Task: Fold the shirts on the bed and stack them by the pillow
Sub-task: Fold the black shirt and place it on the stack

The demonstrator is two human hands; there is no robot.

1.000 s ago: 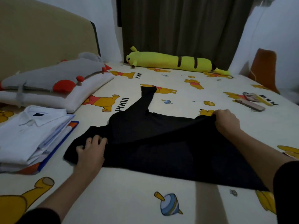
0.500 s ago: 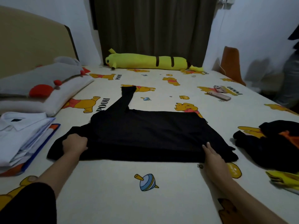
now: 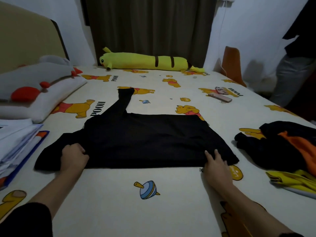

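Note:
A black long-sleeved shirt (image 3: 145, 139) lies spread on the bed, folded lengthwise, with one sleeve (image 3: 124, 101) stretching away toward the far side. My left hand (image 3: 73, 156) is closed on the cloth at the shirt's left end. At the shirt's near right corner my right hand (image 3: 216, 164) rests flat with the fingers spread. A stack of folded shirts (image 3: 15, 139), white on top, sits at the left edge beside the white pillow (image 3: 51, 98).
A heap of unfolded clothes (image 3: 282, 147), black, orange and yellow, lies at the right. Two phones (image 3: 221, 94) lie on the sheet beyond it. A long yellow plush toy (image 3: 147, 62) lies along the far edge. A person (image 3: 295, 65) stands at the far right.
My right hand laid the shirt's far side over toward me, then came down to the near right corner. My left hand stayed on the left end. The view swung right.

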